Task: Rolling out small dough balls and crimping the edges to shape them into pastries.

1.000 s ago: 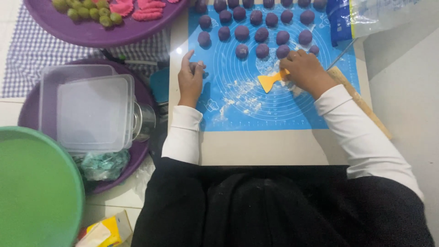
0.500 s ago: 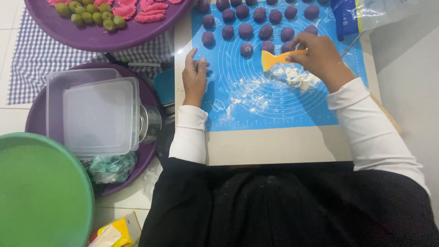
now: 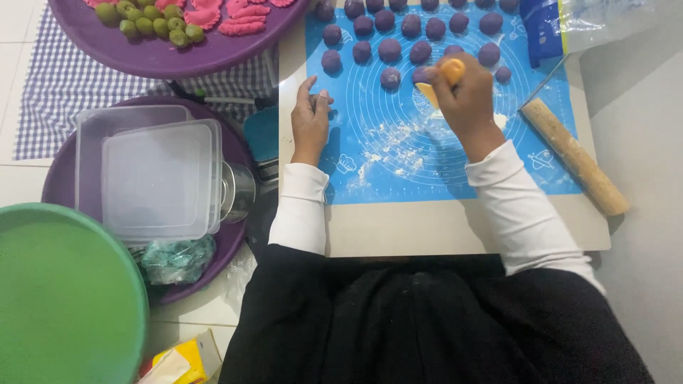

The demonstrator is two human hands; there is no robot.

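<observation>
My right hand (image 3: 466, 99) grips a yellow-orange dough scraper (image 3: 441, 80) and holds it on the blue silicone mat (image 3: 427, 171), just below the rows of several purple dough balls (image 3: 389, 50). My left hand (image 3: 311, 117) lies flat on the mat's left edge, its fingertips beside a small purple ball (image 3: 331, 60); whether it pins anything is unclear. White flour (image 3: 388, 142) is scattered over the mat's middle. The mat lies on a pale board (image 3: 427, 231).
A wooden rolling pin (image 3: 576, 156) lies at the mat's right. Left of the board: a purple tray (image 3: 163, 57) with green and pink shaped pieces, a second purple tray holding clear plastic boxes (image 3: 156, 178) and a metal cup (image 3: 238, 192), and a green lid (image 3: 57, 299).
My right hand has carried the scraper up the mat toward the purple balls and now hides most of it. The left hand has stayed at the mat's left edge.
</observation>
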